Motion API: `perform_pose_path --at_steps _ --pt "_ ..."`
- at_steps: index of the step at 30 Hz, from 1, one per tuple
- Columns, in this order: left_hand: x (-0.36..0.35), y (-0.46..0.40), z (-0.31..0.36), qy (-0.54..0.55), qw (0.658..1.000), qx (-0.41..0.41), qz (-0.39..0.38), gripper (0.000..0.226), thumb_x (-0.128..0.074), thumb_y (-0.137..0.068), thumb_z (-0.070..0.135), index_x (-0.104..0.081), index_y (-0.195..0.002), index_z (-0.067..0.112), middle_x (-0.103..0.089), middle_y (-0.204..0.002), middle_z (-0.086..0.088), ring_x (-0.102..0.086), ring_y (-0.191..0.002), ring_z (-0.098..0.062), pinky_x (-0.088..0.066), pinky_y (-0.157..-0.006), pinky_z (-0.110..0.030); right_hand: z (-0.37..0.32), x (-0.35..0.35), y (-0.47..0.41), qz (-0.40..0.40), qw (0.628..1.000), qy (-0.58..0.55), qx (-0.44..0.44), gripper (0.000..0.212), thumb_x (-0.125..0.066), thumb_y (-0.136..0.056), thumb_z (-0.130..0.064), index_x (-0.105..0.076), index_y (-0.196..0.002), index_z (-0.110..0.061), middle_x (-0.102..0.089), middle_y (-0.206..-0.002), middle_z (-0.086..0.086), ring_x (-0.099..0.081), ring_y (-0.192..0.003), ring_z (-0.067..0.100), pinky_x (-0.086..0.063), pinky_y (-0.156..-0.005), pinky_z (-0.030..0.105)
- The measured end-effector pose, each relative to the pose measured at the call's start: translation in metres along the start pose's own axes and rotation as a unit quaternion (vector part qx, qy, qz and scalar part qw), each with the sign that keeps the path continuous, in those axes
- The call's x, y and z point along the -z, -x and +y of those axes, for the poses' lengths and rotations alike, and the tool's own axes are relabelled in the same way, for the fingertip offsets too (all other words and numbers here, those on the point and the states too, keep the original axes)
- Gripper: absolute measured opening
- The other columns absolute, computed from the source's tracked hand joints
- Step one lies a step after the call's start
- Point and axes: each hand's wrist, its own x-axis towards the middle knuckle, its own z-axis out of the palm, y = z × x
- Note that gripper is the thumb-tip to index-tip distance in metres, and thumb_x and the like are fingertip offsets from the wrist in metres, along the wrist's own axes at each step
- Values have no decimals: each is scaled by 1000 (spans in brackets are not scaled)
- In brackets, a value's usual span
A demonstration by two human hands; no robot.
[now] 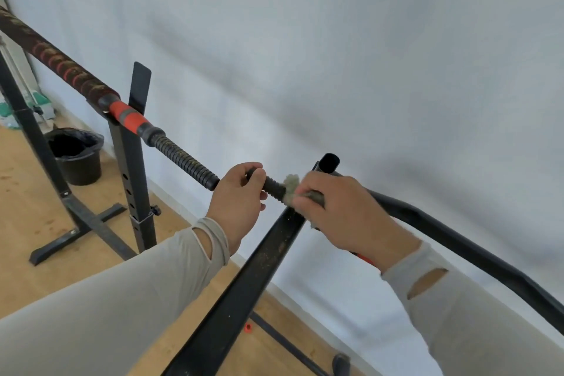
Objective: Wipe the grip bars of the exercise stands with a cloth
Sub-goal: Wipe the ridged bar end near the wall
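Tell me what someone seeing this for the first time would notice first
The eye lands mid-frame, where the left hand grips the threaded end of the bar and the right hand presses a grey cloth round the bar's tip. Next comes the orange collar up to the left, where the bar rests on a black stand. A black bucket sits on the wooden floor behind it.

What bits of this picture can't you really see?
All in the head view:
- End of the threaded bar: hidden under the right hand and the cloth.
- Most of the cloth: covered by the right hand's fingers.
- Bar under the left hand: hidden by its grip.
- Inside the black bucket: too dark.
- Stand feet: cut off by the bottom edge.
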Motion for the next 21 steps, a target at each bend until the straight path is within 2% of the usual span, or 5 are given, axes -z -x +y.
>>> perform_pose_path --at_steps 2,5,11,16,21 --pt "-1 -1 -1 2 1000 -2 5 17 -52 -103 24 -63 -116 23 -67 -100 0 -66 -80 -13 -59 -73 -27 20 16 16 -22 1000 -7 -18 8 -64 -97 -38 -65 -91 -32 -71 -85 -20 -70 -80 5 -58 -80 33" --pt "-3 -1 -2 10 1000 0 15 17 -52 -103 27 -63 -114 27 -66 -100 2 -66 -84 -12 -59 -75 -27 34 31 25 -54 998 18 -27 11 -62 -96 -41 -66 -106 -38 -72 -100 -18 -67 -94 4 -54 -87 30" --pt "-1 -1 -9 96 994 40 22 29 -43 -107 24 -70 -117 26 -67 -102 4 -64 -89 -13 -54 -78 -31 27 19 20 18 999 31 -18 6 -66 -97 -32 -69 -92 -34 -69 -77 -14 -63 -66 8 -49 -61 18" --pt "-2 2 -14 133 990 47 24 28 -43 -106 23 -69 -115 28 -68 -100 6 -62 -87 -13 -49 -76 -32 -4 -11 -9 55 998 16 10 9 -63 -99 -31 -68 -93 -27 -68 -69 -7 -65 -61 13 -57 -62 35" --pt "-6 2 -16 161 984 75 27 23 -48 -103 31 -63 -112 17 -72 -101 -6 -65 -92 -16 -49 -79 -39 -44 -36 -58 51 998 -11 23 12 -56 -101 -28 -67 -97 -27 -67 -81 -14 -62 -75 4 -45 -64 15"
